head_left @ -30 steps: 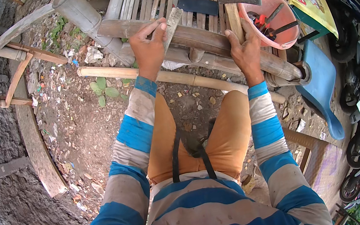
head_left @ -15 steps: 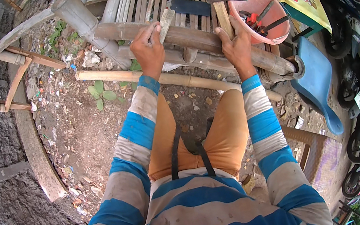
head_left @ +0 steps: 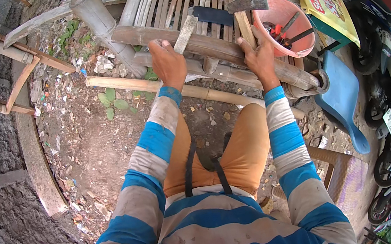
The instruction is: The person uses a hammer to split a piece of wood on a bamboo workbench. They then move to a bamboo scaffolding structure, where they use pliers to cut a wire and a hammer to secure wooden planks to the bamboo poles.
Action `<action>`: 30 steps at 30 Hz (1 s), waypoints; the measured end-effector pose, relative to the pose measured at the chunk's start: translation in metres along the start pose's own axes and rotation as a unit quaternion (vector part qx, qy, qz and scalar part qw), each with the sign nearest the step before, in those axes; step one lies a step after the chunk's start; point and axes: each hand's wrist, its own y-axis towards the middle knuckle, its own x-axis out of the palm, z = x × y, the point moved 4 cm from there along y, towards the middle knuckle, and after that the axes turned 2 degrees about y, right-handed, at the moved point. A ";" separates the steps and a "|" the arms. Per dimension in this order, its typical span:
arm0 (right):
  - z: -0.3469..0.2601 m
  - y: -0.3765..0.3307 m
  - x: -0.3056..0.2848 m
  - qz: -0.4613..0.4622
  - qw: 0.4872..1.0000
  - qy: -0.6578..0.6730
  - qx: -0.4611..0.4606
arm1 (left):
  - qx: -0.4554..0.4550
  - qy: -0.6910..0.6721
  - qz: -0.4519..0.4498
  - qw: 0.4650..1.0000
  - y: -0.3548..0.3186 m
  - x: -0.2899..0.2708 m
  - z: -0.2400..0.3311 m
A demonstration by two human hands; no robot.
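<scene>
L fist (head_left: 169,65) round grey strip (head_left: 186,35), R hand (head_left: 260,58) round hatchet hdl (head_left: 243,25)

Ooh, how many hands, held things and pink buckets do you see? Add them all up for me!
Hands: 2 (the left hand and the right hand)
Held things: 2 (a pale strip in the left, an axe in the right)
Pink bucket: 1
Total: 5
</scene>
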 end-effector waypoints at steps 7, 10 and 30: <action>0.000 0.000 0.000 -0.008 0.999 0.038 0.032 | -0.007 0.131 -0.082 0.988 0.007 -0.015 0.006; 0.000 0.000 -0.002 0.004 1.000 0.024 0.014 | 0.008 0.140 -0.085 0.986 0.014 -0.031 0.022; 0.001 -0.001 0.001 -0.011 0.996 0.065 0.062 | 0.145 -0.183 0.048 0.971 0.009 -0.026 -0.004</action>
